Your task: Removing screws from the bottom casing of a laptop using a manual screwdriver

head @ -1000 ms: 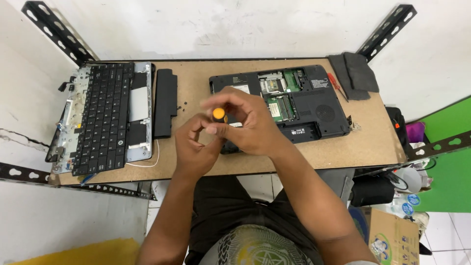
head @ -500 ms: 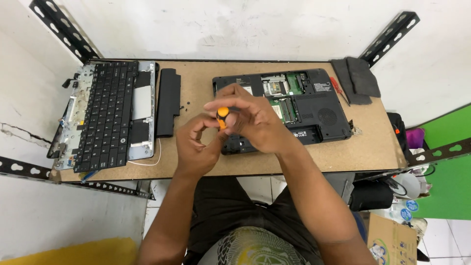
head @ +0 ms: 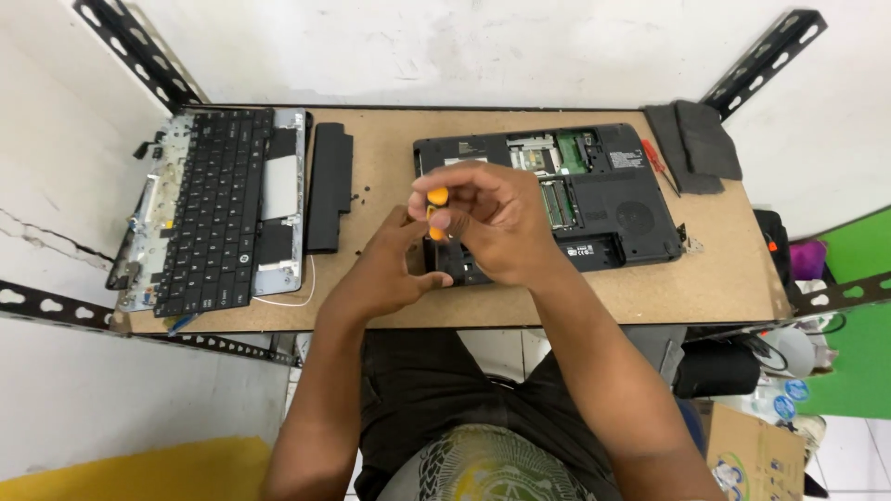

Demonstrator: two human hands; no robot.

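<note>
Right hand (head: 487, 223) curled tight round an orange-handled screwdriver (head: 436, 211), fingers wrapped over the handle, held above the front-left corner of the opened black laptop base (head: 613, 199). Left hand (head: 394, 269) just beside it, fingers loosely bent toward the tool's lower end; contact cannot be told. Base lies on the brown worktable (head: 390, 158)

A keyboard panel (head: 218, 218) lies at the left end of the tabletop (head: 390, 306), with a black battery (head: 329, 187) just beside it. Two dark covers (head: 694, 144) rest at the far right corner, a red screwdriver (head: 660, 165) beside them. A cardboard box (head: 754, 455) sits on the floor.
</note>
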